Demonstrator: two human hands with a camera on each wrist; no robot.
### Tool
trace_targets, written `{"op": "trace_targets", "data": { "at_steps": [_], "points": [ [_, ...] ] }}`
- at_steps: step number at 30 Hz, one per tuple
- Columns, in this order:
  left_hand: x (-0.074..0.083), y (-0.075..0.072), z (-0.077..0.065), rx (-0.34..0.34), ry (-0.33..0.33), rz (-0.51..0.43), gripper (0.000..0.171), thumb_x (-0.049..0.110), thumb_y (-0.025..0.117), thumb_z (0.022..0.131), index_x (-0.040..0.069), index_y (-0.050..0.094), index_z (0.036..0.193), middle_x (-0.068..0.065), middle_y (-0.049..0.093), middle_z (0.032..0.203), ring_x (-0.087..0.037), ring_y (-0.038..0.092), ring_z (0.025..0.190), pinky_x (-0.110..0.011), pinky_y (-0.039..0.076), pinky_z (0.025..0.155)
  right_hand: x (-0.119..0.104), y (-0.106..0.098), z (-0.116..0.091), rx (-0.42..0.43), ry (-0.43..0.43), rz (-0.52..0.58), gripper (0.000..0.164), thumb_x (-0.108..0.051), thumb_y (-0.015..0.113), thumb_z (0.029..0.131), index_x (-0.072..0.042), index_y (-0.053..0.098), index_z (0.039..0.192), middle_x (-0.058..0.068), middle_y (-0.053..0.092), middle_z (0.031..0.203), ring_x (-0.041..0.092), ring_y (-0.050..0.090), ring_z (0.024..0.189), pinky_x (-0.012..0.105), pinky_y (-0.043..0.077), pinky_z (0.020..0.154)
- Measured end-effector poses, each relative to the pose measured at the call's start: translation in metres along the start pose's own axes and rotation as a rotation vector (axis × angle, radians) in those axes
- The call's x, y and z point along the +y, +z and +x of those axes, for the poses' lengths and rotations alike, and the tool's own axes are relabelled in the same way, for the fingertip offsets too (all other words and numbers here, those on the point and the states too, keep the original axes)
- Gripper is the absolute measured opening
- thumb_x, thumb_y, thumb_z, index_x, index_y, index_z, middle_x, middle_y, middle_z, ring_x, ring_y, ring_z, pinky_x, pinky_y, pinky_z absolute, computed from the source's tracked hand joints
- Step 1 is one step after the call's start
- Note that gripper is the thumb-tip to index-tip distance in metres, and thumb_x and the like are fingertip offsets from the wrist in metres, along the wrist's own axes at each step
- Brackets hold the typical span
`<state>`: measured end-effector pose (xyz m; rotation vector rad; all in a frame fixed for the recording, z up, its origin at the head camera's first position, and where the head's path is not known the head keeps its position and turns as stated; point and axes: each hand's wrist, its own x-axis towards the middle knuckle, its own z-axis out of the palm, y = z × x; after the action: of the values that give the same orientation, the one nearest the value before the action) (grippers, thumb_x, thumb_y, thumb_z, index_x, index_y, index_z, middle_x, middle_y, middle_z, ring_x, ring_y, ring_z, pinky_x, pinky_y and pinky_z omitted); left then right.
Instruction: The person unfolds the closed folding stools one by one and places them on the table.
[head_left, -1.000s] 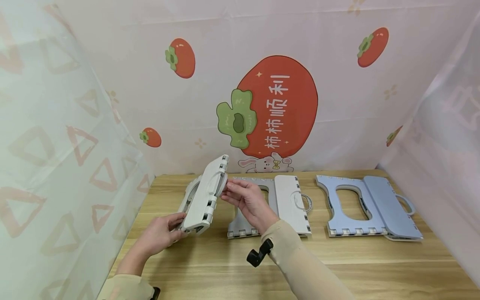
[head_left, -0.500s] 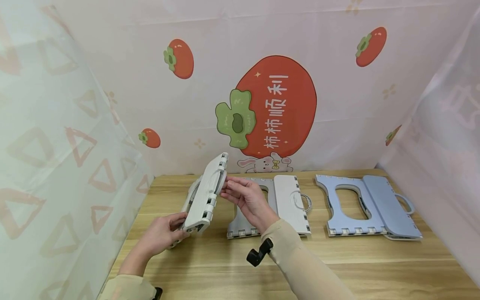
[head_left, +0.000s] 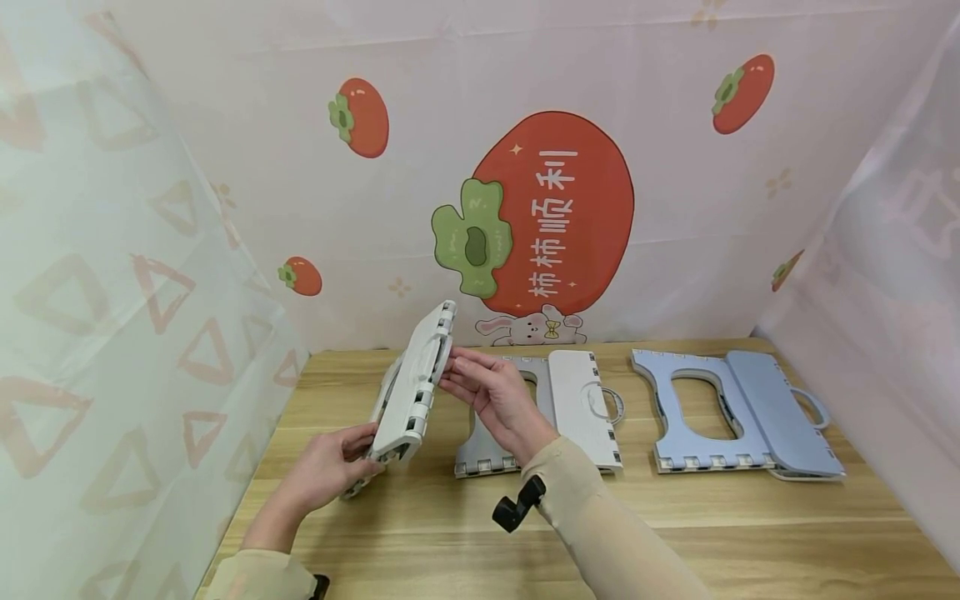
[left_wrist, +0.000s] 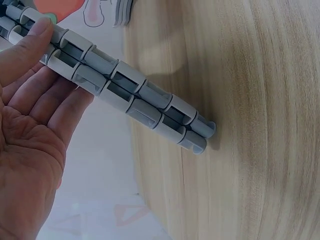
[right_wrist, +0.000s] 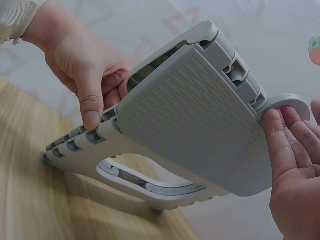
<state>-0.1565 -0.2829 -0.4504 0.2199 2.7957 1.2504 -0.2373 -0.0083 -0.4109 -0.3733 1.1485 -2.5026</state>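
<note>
A folded white-and-grey folding step stool [head_left: 414, 375] is held up at a steep tilt on the left of the table, its lower edge right at the wood. My left hand [head_left: 326, 468] grips its near hinged side; in the left wrist view the thumb [left_wrist: 40, 29] lies on the hinge row and the fingers go behind. At the raised edge, my right hand [head_left: 498, 402] holds the stool's rounded carry handle [right_wrist: 292, 102] with curled fingers. The right wrist view shows the ribbed step panel [right_wrist: 190, 110] and a large opening in the folded leg frame [right_wrist: 90, 150].
Right of the held stool lies a flat grey-and-white folding stool [head_left: 577, 400], partly behind my right hand. A flat blue folding stool [head_left: 780, 400] lies farther right. The wooden table [head_left: 465, 542] ends at a printed back curtain [head_left: 637, 317], with a curtain on each side.
The stool has tipped a little steeper, its top edge rising slightly. My left hand has shifted slightly right with it; my right hand keeps its hold on the handle.
</note>
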Motion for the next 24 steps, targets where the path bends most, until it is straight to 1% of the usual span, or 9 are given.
{"op": "trace_targets", "data": {
  "at_steps": [3, 8, 11, 14, 18, 21, 24],
  "points": [
    [0.0005, 0.0005, 0.0003, 0.0, -0.005, -0.007, 0.062, 0.018, 0.082, 0.086, -0.005, 0.059, 0.138, -0.023, 0.068, 0.128, -0.034, 0.068, 0.118, -0.04, 0.059, 0.092, -0.0013, 0.0012, 0.0, -0.005, -0.004, -0.005, 0.035, -0.005, 0.062, 0.1, 0.011, 0.061, 0.131, 0.012, 0.077, 0.108, 0.02, 0.075, 0.099, 0.038, 0.057, 0.098],
    [0.0009, 0.0009, -0.0001, -0.006, -0.014, -0.043, 0.063, 0.016, 0.082, 0.086, -0.008, 0.057, 0.139, -0.025, 0.067, 0.129, -0.036, 0.067, 0.119, -0.038, 0.059, 0.092, -0.0032, 0.0028, 0.0005, -0.03, -0.005, -0.005, 0.035, -0.005, 0.061, 0.101, 0.011, 0.06, 0.132, 0.013, 0.076, 0.109, 0.021, 0.074, 0.1, 0.038, 0.057, 0.098],
    [0.0007, 0.0011, -0.0006, -0.004, -0.021, -0.066, 0.064, 0.015, 0.082, 0.086, -0.009, 0.056, 0.139, -0.025, 0.066, 0.13, -0.037, 0.067, 0.119, -0.037, 0.06, 0.092, -0.0043, 0.004, 0.0003, -0.046, 0.001, 0.0, 0.037, -0.006, 0.061, 0.101, 0.011, 0.059, 0.134, 0.014, 0.075, 0.113, 0.021, 0.074, 0.103, 0.039, 0.056, 0.1],
    [0.0003, 0.0014, -0.0011, 0.001, -0.034, -0.084, 0.064, 0.014, 0.082, 0.086, -0.009, 0.056, 0.14, -0.025, 0.066, 0.13, -0.037, 0.067, 0.119, -0.037, 0.06, 0.092, -0.0057, 0.0054, -0.0002, -0.059, 0.008, 0.005, 0.042, -0.007, 0.062, 0.101, 0.011, 0.055, 0.138, 0.02, 0.072, 0.122, 0.021, 0.073, 0.107, 0.039, 0.054, 0.103],
    [0.0006, 0.0016, -0.0012, 0.007, -0.048, -0.1, 0.065, 0.015, 0.082, 0.086, -0.007, 0.056, 0.141, -0.024, 0.066, 0.131, -0.036, 0.067, 0.119, -0.038, 0.06, 0.092, -0.0072, 0.0073, -0.0005, -0.073, 0.003, 0.005, 0.043, -0.006, 0.061, 0.101, 0.01, 0.054, 0.14, 0.03, 0.061, 0.136, 0.022, 0.072, 0.11, 0.038, 0.053, 0.104],
    [0.0012, 0.0019, -0.0013, 0.007, -0.052, -0.11, 0.065, 0.016, 0.083, 0.086, -0.006, 0.056, 0.141, -0.023, 0.066, 0.131, -0.036, 0.067, 0.119, -0.039, 0.06, 0.091, -0.008, 0.0083, 0.0, -0.08, -0.001, 0.006, 0.041, -0.005, 0.061, 0.101, 0.009, 0.056, 0.139, 0.036, 0.053, 0.141, 0.022, 0.071, 0.111, 0.038, 0.053, 0.104],
    [0.0021, 0.0025, -0.0015, 0.009, -0.056, -0.125, 0.066, 0.017, 0.083, 0.086, -0.005, 0.056, 0.141, -0.023, 0.067, 0.131, -0.035, 0.067, 0.119, -0.038, 0.06, 0.091, -0.0087, 0.0089, 0.0006, -0.086, -0.003, 0.01, 0.042, -0.005, 0.061, 0.101, 0.01, 0.055, 0.14, 0.036, 0.053, 0.141, 0.022, 0.071, 0.111, 0.039, 0.052, 0.105]
  ]
}}
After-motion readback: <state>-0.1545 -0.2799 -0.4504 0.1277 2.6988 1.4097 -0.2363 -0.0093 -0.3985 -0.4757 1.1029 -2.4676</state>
